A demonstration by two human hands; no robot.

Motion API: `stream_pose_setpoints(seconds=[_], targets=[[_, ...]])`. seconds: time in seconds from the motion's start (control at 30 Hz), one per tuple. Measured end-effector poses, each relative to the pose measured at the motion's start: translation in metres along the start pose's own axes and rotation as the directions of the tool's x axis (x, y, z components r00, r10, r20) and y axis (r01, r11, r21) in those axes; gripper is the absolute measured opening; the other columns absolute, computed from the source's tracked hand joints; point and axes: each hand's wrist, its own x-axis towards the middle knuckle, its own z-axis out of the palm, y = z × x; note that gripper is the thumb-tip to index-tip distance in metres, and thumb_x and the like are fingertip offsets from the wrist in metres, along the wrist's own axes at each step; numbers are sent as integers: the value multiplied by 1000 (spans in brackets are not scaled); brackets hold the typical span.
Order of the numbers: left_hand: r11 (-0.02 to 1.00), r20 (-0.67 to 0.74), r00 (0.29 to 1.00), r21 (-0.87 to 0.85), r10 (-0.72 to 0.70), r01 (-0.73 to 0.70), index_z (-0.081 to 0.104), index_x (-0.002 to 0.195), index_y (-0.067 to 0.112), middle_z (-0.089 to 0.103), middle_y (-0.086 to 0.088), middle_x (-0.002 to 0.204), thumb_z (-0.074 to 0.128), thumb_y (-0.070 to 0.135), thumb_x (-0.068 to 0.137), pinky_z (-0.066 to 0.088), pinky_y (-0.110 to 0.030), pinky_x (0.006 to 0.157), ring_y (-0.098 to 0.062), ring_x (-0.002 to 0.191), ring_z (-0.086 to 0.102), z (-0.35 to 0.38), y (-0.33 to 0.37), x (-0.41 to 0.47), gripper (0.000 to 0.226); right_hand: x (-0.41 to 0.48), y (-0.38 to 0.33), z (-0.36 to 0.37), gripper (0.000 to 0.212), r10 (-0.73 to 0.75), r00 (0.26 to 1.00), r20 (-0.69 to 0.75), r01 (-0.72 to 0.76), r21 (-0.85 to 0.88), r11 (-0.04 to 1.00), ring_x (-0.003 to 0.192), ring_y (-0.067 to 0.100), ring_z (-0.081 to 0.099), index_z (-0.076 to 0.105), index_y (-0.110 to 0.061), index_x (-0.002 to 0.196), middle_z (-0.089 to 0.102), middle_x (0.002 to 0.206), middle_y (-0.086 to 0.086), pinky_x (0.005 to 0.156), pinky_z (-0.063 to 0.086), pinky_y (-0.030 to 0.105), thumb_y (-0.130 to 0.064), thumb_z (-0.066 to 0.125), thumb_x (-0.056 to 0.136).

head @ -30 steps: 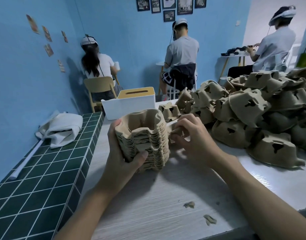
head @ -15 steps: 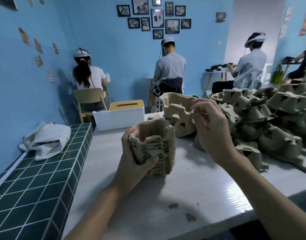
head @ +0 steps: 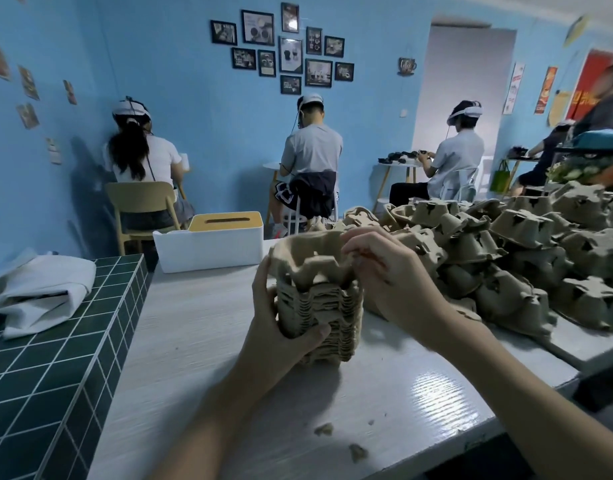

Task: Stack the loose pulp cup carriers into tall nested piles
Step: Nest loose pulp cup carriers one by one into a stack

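On the pale table (head: 201, 358) in front of us stands a nested pile (head: 320, 318) of pulp cup carriers, upright and resting on the tabletop. Our left hand (head: 281, 329) grasps it from the left side, with the thumb pressed across the near face and the fingers wrapped round the far edge. One more carrier, the top carrier (head: 307, 259), sits on the pile only partly seated, its rim well above the ones beneath. Our right hand (head: 391, 277) has its fingers curled over that carrier's right rim, gripping it (where the thumb lies we cannot tell). To the right of the pile, the loose carriers (head: 527, 261) lie in a big jumbled heap, most of them upside down. Behind the pile sits a white box (head: 208, 245) with a yellow slotted lid. A green tiled counter (head: 55, 368) adjoins the table on the left, with a white cloth (head: 41, 289) lying on it. A few pulp scraps (head: 324, 429) lie near the table's front edge. Farther back, seated people (head: 312, 154) face a blue wall hung with framed pictures (head: 289, 53).
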Motion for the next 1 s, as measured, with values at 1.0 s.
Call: stream_pose_setpoints(seconds=[1.0], targets=[[994,44,996,68,79,-82,23,140,46,52,43,125,79,43,66,52,-16,90,6,118,58,-4,7,-7,94,-86,71,-76,41,725,658,204,-552,-525,648,118,25,49,59,-32,128,50,127,-2,97,42,38,-20,67,89]])
